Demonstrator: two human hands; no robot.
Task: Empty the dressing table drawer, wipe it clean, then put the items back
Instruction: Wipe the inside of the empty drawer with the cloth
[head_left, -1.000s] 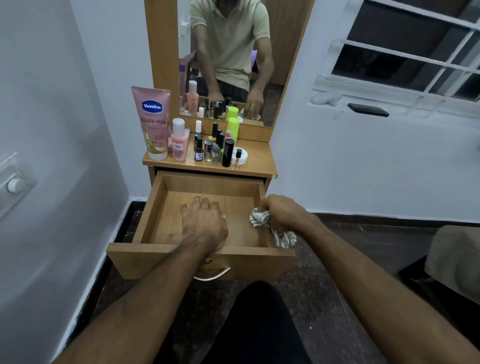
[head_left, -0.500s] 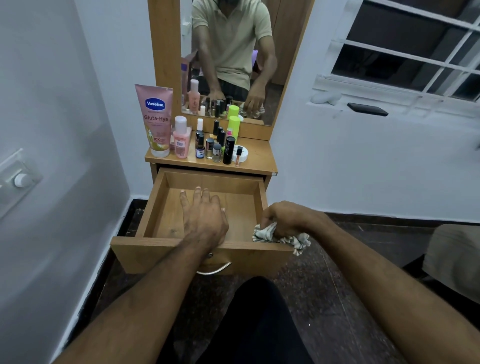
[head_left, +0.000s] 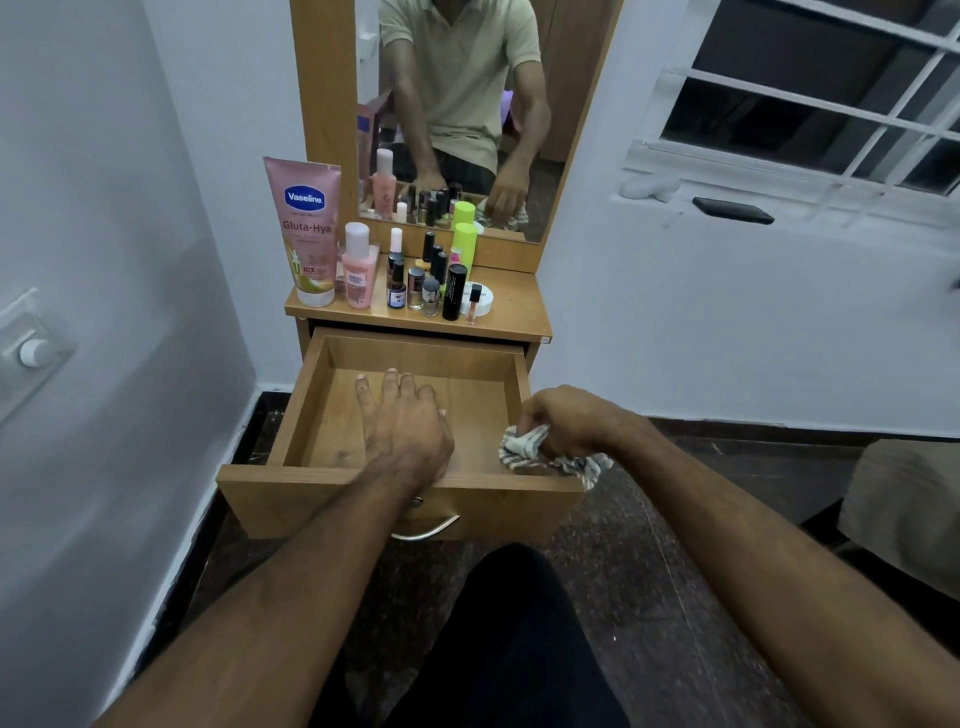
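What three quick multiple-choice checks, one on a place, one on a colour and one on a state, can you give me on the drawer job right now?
1. Where is the cloth?
A. on the tabletop
B. at the drawer's right front corner, in the right hand
C. on the window sill

2. What colour is the tall Vaseline tube?
A. pink
B. blue
C. black

3. What state is the drawer in?
A. shut
B. open and full of bottles
C. open, holding no items

Answers:
1 B: the right hand grips the cloth, bunched, over that corner.
2 A: the tube is pink with a blue logo.
3 C: only the left hand rests flat on the bare floor of the drawer; the bottles stand on the tabletop.
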